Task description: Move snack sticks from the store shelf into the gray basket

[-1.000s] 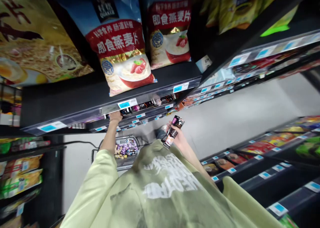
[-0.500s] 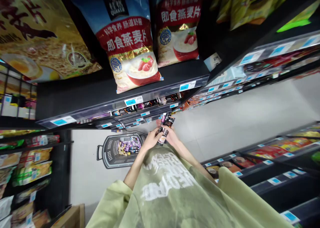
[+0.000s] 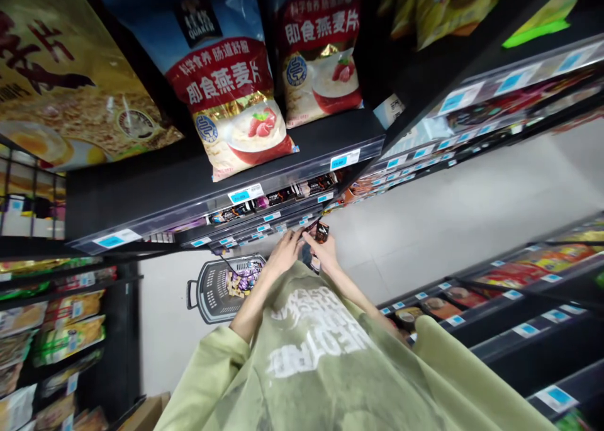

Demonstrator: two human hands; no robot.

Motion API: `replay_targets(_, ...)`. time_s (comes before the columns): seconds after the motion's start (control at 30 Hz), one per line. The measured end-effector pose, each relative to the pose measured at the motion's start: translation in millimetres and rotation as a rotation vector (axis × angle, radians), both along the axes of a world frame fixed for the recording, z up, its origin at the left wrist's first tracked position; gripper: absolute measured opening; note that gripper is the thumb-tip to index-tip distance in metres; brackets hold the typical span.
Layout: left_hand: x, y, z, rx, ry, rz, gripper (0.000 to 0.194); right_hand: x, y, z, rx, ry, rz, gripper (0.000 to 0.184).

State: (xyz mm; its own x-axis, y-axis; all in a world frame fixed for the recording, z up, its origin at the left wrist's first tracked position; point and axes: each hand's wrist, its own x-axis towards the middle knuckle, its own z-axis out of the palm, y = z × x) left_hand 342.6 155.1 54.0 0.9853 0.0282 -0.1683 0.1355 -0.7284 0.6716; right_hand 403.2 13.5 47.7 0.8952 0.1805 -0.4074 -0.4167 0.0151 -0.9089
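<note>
In front of my chest my two hands are close together. My right hand (image 3: 323, 250) is closed around a small black packet (image 3: 321, 232) with orange and white print, its top sticking out above the fingers. Beside it my left hand (image 3: 284, 253) has its fingers curled on a second dark packet (image 3: 309, 224), seen nearly edge-on and partly hidden by the fingers. Below and left, a grey shopping basket (image 3: 204, 300) on the floor holds several purple and yellowish small packets (image 3: 243, 279); my left forearm covers its right side.
A black shelf (image 3: 189, 182) juts out ahead at a higher level, bearing oatmeal bags (image 3: 255, 135). Under it, lower shelves hold dark packets (image 3: 280, 195). Another rack (image 3: 476, 324) runs along the right, and a packed rack (image 3: 70, 318) stands at the left. Grey floor (image 3: 401, 229) lies between.
My left hand came down from the lower shelf to join my right hand at the packets. Since then the packets have turned, and the left one now shows edge-on. The view shifted slightly.
</note>
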Motion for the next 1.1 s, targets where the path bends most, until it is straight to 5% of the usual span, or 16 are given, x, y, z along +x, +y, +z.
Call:
replay_targets(0.17, 9, -7, -11.4, -0.01, -0.037, 0.0, 0.052, 9, -2, -6.7, -0.144, -0.029, -0.132, 0.037)
replay_targets(0.37, 34, 10, -16.0, 0.111, -0.135, -0.054, 0.048, 13, -9, -16.1, -0.026, 0.014, -0.234, 0.036)
replay_targets(0.47, 58, 33, -13.8, 0.244, -0.137, -0.056, 0.048, 20, -19, -19.7, 0.043, 0.053, -0.268, 0.033)
replay_targets(0.63, 102, 91, -17.3, 0.489, 0.083, 0.138, 0.052, 30, -47, -27.7, 0.059, 0.073, -0.32, 0.028)
replay_targets(0.8, 131, 126, -28.0, 0.545, 0.274, 0.223, 0.043, 26, -62, -33.1, 0.032, 0.092, -0.337, 0.025)
replay_targets(1.1, 132, 82, -55.3, 0.572, 0.222, 0.168, 0.055, 25, -59, -24.1, 0.214, 0.226, -0.411, 0.029)
